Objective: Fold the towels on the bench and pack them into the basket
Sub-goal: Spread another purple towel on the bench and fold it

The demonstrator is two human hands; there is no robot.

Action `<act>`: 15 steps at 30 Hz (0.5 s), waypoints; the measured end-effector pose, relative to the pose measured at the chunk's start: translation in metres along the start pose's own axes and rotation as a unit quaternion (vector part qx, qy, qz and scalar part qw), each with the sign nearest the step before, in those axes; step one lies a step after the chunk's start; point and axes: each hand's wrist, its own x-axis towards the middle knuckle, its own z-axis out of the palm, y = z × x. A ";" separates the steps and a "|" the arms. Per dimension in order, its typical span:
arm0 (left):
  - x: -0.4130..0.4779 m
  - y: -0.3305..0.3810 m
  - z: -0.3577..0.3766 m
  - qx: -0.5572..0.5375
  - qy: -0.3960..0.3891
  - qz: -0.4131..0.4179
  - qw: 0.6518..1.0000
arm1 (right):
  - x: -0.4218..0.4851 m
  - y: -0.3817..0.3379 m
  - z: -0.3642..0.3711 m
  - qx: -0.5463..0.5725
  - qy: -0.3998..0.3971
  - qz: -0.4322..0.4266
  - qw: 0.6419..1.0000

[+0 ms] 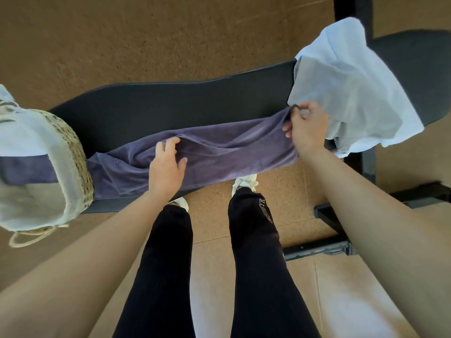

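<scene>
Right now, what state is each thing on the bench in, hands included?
Purple towel: unfolded, wrinkled, lying along the bench.
White towel: crumpled, draped over bench end.
Basket: upright, lined, towels already inside.
Left hand: open, pressing purple towel.
Right hand: pinching purple towel's corner.

Purple towel [219,152] on black bench [170,103]. White towel [351,89] far right. Tan woven basket [75,152] left, cream lining, purple and white cloth inside. Black trousers [256,252], white shoes [245,182], tan floor [146,32].
</scene>
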 end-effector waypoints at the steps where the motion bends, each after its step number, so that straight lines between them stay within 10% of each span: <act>1: 0.004 0.002 -0.001 -0.005 0.015 -0.013 1.000 | 0.006 -0.007 0.000 0.017 0.013 0.007 1.000; 15: 0.065 0.003 -0.061 0.027 0.071 -0.039 0.996 | 0.067 -0.074 0.019 0.054 -0.004 0.098 0.994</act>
